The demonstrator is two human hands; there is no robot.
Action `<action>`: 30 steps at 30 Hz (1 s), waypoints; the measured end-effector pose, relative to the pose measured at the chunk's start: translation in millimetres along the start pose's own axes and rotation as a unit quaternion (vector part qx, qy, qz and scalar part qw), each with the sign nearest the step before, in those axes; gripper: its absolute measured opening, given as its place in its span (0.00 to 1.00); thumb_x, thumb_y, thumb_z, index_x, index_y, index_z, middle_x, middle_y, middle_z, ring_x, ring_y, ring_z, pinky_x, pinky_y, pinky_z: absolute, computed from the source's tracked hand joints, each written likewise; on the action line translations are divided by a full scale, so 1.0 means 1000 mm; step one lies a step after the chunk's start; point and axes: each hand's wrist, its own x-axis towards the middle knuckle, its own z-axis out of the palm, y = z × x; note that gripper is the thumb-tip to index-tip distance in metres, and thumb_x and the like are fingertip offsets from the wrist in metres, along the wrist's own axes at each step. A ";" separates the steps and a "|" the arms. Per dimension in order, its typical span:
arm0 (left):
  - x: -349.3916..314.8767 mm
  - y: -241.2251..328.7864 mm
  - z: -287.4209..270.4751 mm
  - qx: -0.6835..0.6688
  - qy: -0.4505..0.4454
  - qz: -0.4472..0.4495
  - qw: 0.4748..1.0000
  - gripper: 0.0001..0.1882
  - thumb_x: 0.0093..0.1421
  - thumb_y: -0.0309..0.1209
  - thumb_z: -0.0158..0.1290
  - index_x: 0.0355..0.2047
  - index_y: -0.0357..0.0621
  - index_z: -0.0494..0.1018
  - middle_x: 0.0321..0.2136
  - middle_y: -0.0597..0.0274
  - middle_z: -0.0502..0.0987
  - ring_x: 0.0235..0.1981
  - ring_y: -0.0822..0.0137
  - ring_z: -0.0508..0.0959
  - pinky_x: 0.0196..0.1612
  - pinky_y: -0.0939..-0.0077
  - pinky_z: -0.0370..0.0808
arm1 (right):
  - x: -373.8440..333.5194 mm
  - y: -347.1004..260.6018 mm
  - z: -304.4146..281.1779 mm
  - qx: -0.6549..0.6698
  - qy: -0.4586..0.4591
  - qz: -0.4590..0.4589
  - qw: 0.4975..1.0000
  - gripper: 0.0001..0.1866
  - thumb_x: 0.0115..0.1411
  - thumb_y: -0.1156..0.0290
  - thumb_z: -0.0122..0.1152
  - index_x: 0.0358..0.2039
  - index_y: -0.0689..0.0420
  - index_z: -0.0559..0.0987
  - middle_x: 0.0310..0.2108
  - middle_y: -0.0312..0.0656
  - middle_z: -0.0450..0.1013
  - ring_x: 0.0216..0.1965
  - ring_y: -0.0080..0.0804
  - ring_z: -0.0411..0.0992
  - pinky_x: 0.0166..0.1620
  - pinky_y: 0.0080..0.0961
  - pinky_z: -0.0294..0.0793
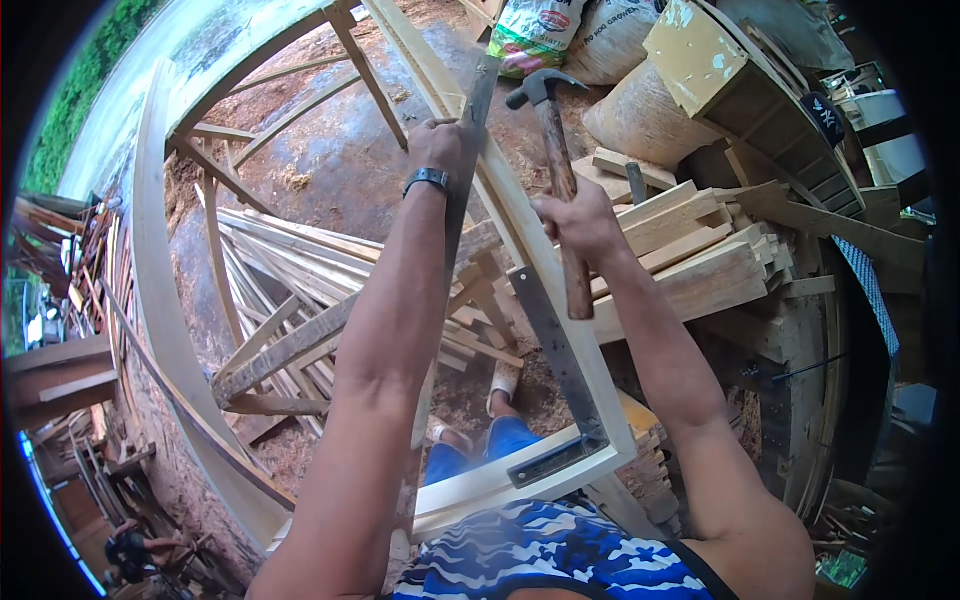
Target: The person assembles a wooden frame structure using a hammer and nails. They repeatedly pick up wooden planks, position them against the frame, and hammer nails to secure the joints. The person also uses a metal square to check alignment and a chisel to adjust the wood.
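Observation:
My right hand is closed round the wooden handle of a claw hammer, its metal head raised toward the far side. My left hand, with a dark watch on the wrist, is closed on a long, thin grey strip running from the far side toward me. The fingertips are partly hidden. Beneath both hands lies a pale wooden frame. A dark metal carpenter's square rests in its near right corner, one leg along each side.
At left, a long curved board and a wooden trestle stand over loose strips. Stacked lumber lies right of the frame. Filled sacks and a worn yellowish cabinet stand at far right. Another person is at lower left.

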 end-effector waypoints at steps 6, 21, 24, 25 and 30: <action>0.031 -0.024 0.005 -0.079 -0.052 -0.006 0.996 0.17 0.52 0.30 0.66 0.41 0.35 0.81 0.36 0.54 0.83 0.35 0.67 0.81 0.40 0.72 0.77 | 0.137 -0.015 0.036 0.088 0.083 -0.016 0.993 0.13 0.52 0.70 0.70 0.28 0.67 0.78 0.26 0.47 0.78 0.25 0.32 0.77 0.28 0.29 0.77; 0.137 0.019 -0.019 0.267 -0.104 0.346 0.893 0.25 0.53 0.28 0.56 0.53 0.42 0.76 0.53 0.53 0.76 0.51 0.53 0.77 0.57 0.64 0.71 | 0.050 0.004 0.045 0.003 0.096 0.046 0.994 0.25 0.43 0.65 0.75 0.38 0.68 0.76 0.35 0.57 0.78 0.38 0.49 0.78 0.43 0.38 0.77; 0.150 0.038 -0.006 0.445 -0.100 0.442 0.772 0.27 0.52 0.23 0.51 0.54 0.51 0.76 0.62 0.56 0.68 0.54 0.47 0.75 0.56 0.58 0.74 | 0.038 0.043 0.045 -0.097 0.153 0.009 0.983 0.24 0.44 0.68 0.76 0.38 0.67 0.75 0.32 0.44 0.76 0.32 0.31 0.75 0.37 0.31 0.76; 0.154 0.047 -0.003 0.499 -0.126 0.439 0.737 0.27 0.51 0.22 0.51 0.54 0.51 0.75 0.63 0.57 0.67 0.54 0.48 0.75 0.56 0.58 0.74 | 0.033 0.041 0.047 -0.122 0.157 0.021 0.980 0.25 0.43 0.67 0.76 0.38 0.67 0.75 0.33 0.46 0.76 0.33 0.34 0.76 0.38 0.32 0.76; 0.189 0.064 -0.010 0.648 -0.176 0.465 0.577 0.25 0.54 0.25 0.52 0.55 0.54 0.71 0.62 0.58 0.66 0.50 0.48 0.78 0.50 0.56 0.77 | 0.024 0.010 0.064 -0.218 0.172 0.075 0.958 0.26 0.43 0.67 0.74 0.38 0.67 0.72 0.35 0.60 0.76 0.40 0.51 0.78 0.45 0.38 0.77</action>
